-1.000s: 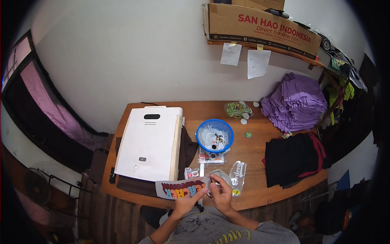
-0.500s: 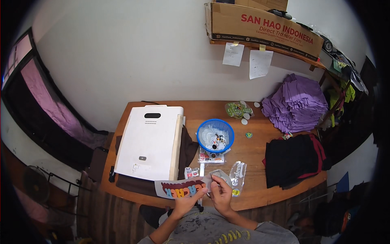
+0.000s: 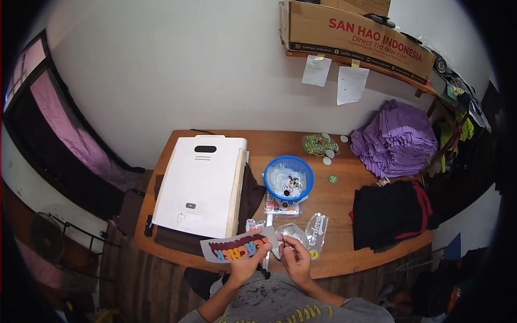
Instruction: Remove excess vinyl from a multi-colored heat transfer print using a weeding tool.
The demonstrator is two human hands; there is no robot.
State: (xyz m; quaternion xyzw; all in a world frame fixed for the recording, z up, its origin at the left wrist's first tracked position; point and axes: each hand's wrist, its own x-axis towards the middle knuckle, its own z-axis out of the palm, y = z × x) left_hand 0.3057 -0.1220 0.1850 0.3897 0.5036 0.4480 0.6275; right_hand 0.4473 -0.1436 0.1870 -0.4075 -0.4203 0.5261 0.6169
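My left hand (image 3: 247, 267) is closed on a transfer film sheet (image 3: 219, 257), thumb on top. The sheet is pale and slightly tilted, with bold multicoloured lettering on a dark red shape. My right hand (image 3: 297, 262) is at the sheet's right end, fingertips pinched together. Whether a bit of film is between them is too small to tell. Behind the right hand, partly hidden, lies a clear round film piece (image 3: 291, 231). Beside it a clear film with white lettering (image 3: 316, 231) lies on the wooden table (image 3: 339, 207).
A white heat press (image 3: 196, 183) stands at the left on dark cloth. A blue basket (image 3: 266, 185) of film cutouts sits mid-table. Purple folded fabric (image 3: 396, 140) is piled at the back right, with black and red garments (image 3: 385, 215) nearer. Above, a shelf carries a long cardboard box (image 3: 355, 40).
My right fingertips have drawn slightly away from the sheet's right end and curled tighter. The sheet's right end has tipped upward. The whole view has shifted a little.
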